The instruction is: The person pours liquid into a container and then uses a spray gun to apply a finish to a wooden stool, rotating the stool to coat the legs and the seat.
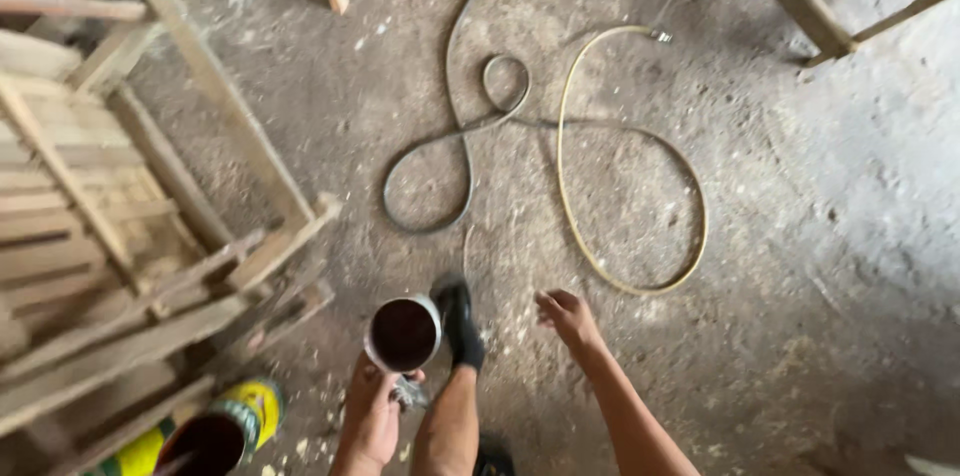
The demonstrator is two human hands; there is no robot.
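My left hand (372, 414) grips a small metal cup (403, 334) filled with a dark brown liquid, held low over the dusty floor. My right hand (567, 316) hangs free to the right of it, fingers loosely curled and holding nothing. Between the two hands my leg and a black shoe (460, 321) step forward on the floor.
A thin hose (600, 151) lies in loops on the dirt floor ahead, its metal end at the far side. Bare wooden furniture frames (150, 226) are stacked on the left. An open yellow-and-green can (225, 428) of dark liquid stands at the bottom left. More wooden legs (800, 1) at top right.
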